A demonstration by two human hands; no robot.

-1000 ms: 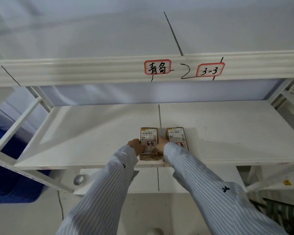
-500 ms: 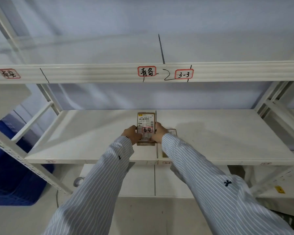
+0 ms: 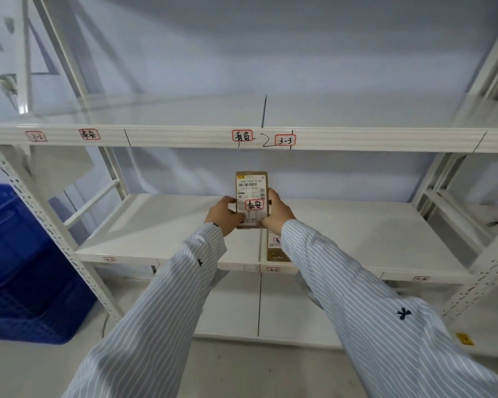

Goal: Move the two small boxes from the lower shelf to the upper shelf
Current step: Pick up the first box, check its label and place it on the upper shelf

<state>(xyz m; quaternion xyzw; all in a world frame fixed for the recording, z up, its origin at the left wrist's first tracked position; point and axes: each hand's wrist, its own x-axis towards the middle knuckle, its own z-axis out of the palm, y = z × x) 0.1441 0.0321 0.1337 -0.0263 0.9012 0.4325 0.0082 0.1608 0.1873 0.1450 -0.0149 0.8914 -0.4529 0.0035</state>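
Note:
A small brown box (image 3: 252, 193) with a white shipping label and a red-bordered sticker is held upright in the air, above the lower shelf (image 3: 161, 225). My left hand (image 3: 223, 215) grips its left side and my right hand (image 3: 278, 212) grips its right side. The second small brown box (image 3: 275, 248) lies on the lower shelf near the front edge, mostly hidden behind my right wrist. The upper shelf (image 3: 184, 136) runs across the view above the held box, with red-bordered labels on its front rail.
A blue plastic crate (image 3: 20, 262) stands on the floor at the left. White perforated uprights (image 3: 49, 225) frame the rack at both sides. Another shelf unit (image 3: 477, 214) adjoins on the right. A lowest shelf (image 3: 236, 305) lies under my arms.
Both hands have lifted the labelled box off the lower shelf and raised it toward the upper shelf. My view has pulled back and tilted up. The other box stays on the shelf.

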